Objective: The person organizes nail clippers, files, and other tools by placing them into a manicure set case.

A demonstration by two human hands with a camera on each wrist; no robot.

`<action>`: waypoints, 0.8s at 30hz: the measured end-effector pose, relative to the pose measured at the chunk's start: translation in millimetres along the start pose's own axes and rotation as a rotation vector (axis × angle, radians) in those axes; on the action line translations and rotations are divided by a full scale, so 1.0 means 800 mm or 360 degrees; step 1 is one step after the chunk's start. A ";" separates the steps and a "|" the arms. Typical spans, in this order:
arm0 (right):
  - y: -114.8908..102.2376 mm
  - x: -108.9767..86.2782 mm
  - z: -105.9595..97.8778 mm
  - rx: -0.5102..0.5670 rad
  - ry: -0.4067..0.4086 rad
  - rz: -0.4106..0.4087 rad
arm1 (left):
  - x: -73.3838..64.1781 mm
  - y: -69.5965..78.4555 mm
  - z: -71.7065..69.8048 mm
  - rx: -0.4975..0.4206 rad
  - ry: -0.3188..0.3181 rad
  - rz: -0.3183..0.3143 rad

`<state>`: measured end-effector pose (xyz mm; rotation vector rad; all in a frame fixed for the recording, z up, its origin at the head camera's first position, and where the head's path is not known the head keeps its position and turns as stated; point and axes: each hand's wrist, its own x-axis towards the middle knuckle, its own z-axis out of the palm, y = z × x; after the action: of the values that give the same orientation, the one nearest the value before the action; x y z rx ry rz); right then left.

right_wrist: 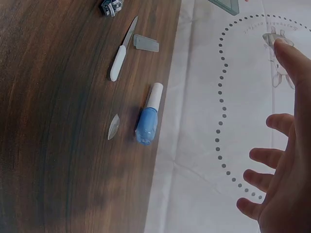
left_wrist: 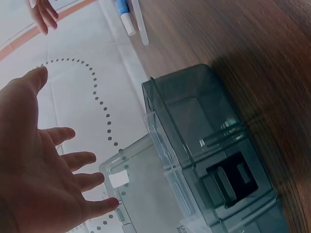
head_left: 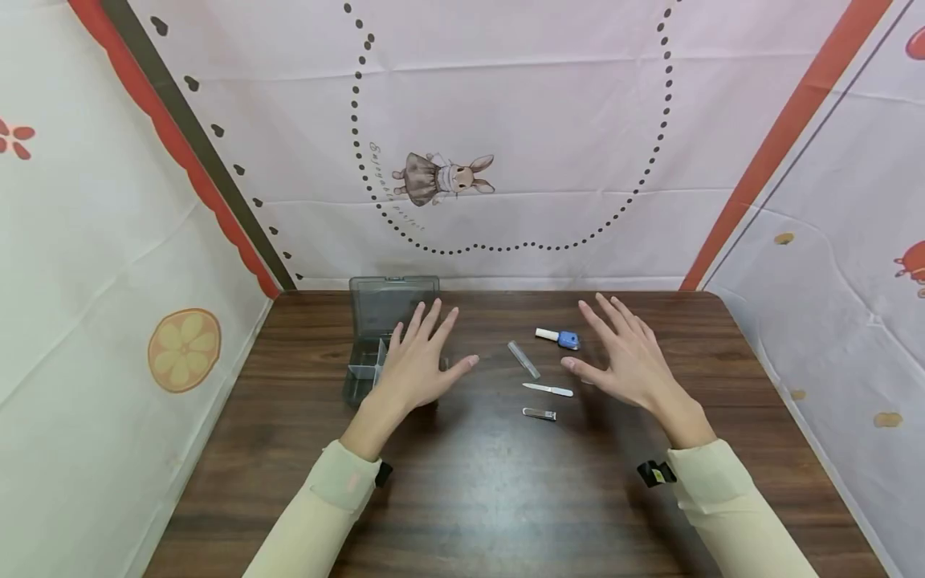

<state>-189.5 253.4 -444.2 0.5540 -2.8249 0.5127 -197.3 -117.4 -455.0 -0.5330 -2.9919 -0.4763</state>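
My left hand (head_left: 413, 368) hovers with spread fingers over the right part of a grey see-through divided box (head_left: 359, 392), whose lid (head_left: 393, 305) stands raised at the back. In the left wrist view, a dark latch (left_wrist: 232, 179) shows on the box's front. My right hand (head_left: 630, 360), fingers spread and holding nothing, is above the table beside a blue nail polish bottle (head_left: 568, 340) with a white cap. Between the hands lie a clear flat strip (head_left: 523, 360), a nail file (head_left: 548, 389) with a white handle and a metal nail clipper (head_left: 539, 414).
A small clear leaf-shaped piece (right_wrist: 113, 126) lies near the polish bottle, mostly hidden by the right hand in the head view. The dark wooden table (head_left: 462, 498) meets a printed white cloth (head_left: 549, 160) at its back edge, with more cloth at both sides.
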 end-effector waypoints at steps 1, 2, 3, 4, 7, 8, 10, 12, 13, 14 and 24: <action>0.001 0.000 0.000 0.0004 0.0003 -0.0003 | -0.001 -0.001 0.000 -0.0012 0.0004 -0.0001; 0.001 0.000 0.001 0.0009 0.0008 -0.0005 | -0.001 -0.003 0.000 -0.0022 0.0012 0.0002; 0.002 0.000 0.001 0.0014 0.0012 -0.0008 | -0.002 -0.004 -0.001 -0.0029 0.0018 0.0003; 0.002 0.000 0.002 0.0016 0.0014 -0.0009 | -0.004 -0.005 -0.001 -0.0030 0.0025 0.0005; 0.004 -0.001 0.002 0.0018 0.0021 -0.0013 | -0.007 -0.010 -0.001 0.0013 0.0031 0.0001; 0.005 -0.002 0.002 0.0017 0.0022 -0.0011 | -0.008 -0.012 0.000 0.0031 0.0031 0.0000; 0.008 -0.003 0.002 0.0016 0.0023 -0.0004 | -0.010 -0.015 -0.001 0.0058 0.0023 -0.0006; 0.010 -0.005 0.002 0.0016 0.0027 0.0006 | -0.010 -0.018 -0.001 0.0072 0.0024 -0.0006; 0.011 -0.005 0.002 0.0019 0.0030 0.0009 | -0.011 -0.020 -0.002 0.0068 0.0024 -0.0006; 0.011 -0.006 0.002 0.0026 0.0030 0.0012 | -0.012 -0.022 -0.002 0.0061 0.0024 -0.0005; 0.011 -0.007 0.011 0.0148 0.0018 0.0010 | -0.027 -0.061 -0.018 -0.0004 0.0069 -0.0070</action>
<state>-188.8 260.0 -456.2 0.5575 -2.8047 0.6490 -193.7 -172.7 -458.0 -0.4524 -2.9676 -0.4883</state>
